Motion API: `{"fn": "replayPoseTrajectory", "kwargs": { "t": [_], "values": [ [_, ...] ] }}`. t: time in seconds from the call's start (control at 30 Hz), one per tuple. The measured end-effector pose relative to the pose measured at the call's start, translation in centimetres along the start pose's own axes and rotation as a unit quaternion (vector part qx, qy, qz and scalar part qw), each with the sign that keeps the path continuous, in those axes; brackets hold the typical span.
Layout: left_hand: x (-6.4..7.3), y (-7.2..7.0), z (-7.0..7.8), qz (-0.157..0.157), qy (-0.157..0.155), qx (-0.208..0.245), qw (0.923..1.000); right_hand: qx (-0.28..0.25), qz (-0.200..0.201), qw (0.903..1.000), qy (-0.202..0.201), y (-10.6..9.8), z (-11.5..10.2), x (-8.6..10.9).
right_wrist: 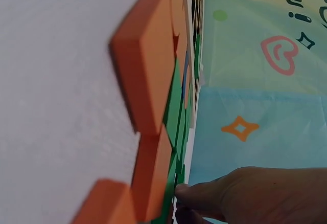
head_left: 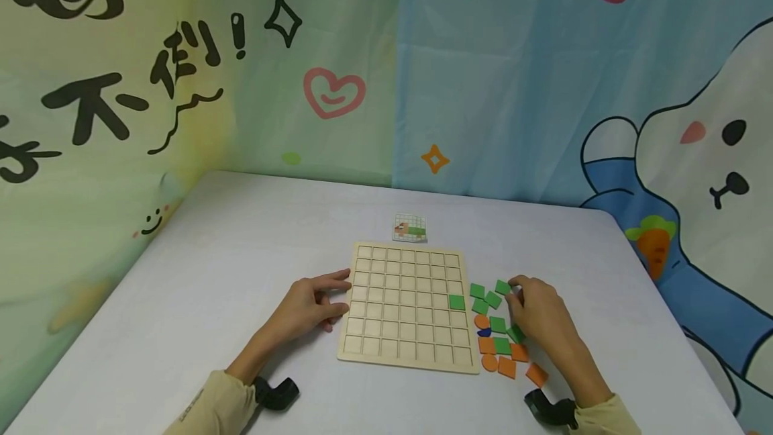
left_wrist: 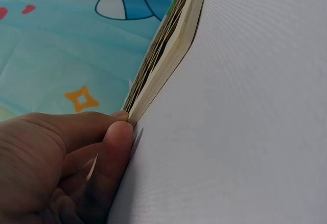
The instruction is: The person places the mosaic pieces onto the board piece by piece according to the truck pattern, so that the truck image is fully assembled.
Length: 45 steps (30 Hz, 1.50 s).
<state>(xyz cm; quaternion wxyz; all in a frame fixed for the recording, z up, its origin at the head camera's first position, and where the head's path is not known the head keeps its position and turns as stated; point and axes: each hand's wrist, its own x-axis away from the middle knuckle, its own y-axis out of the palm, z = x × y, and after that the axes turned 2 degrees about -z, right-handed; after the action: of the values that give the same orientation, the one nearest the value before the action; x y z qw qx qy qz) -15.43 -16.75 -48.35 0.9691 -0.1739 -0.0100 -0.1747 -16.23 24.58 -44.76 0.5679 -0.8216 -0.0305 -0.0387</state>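
A pale wooden grid board (head_left: 407, 311) lies on the table, with one green tile (head_left: 457, 303) in a cell near its right side. My left hand (head_left: 311, 305) rests its fingertips against the board's left edge; up close, the left wrist view shows the fingertips (left_wrist: 120, 132) on the wooden rim (left_wrist: 163, 75). To the right of the board, my right hand (head_left: 540, 307) pinches a green square tile (head_left: 502, 287) at its right side. The right wrist view has this hand (right_wrist: 245, 193) low, partly behind the tiles, so the grip is mostly hidden.
Beside the board lie more green tiles (head_left: 498, 325), orange squares (head_left: 506, 367), orange round pieces (head_left: 489, 362) and a dark blue piece (head_left: 484, 332). Beyond the board's far edge is a small pattern card (head_left: 409, 228). Printed curtains (head_left: 483, 72) hang behind the white table (head_left: 272, 220).
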Motion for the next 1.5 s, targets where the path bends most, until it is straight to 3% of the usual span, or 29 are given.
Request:
{"fn": "replayPoseTrajectory", "kwargs": {
  "t": [0.7, 1.17, 1.5],
  "values": [
    [0.0, 0.0, 0.1, -0.001, -0.005, 0.013, 0.9999, 0.004, 0.013, 0.9993, -0.034, 0.2, -0.9, 1.5],
    [0.0, 0.1, 0.1, -0.003, -0.006, 0.009, 0.9999, -0.016, -0.022, 0.997, -0.072, 0.6, -2.3, 3.1],
    [0.1, -0.1, 0.1, -0.002, -0.006, 0.012, 0.9999, -0.014, -0.027, 0.995, -0.095, 0.9, -3.3, 3.9]
  ]
}}
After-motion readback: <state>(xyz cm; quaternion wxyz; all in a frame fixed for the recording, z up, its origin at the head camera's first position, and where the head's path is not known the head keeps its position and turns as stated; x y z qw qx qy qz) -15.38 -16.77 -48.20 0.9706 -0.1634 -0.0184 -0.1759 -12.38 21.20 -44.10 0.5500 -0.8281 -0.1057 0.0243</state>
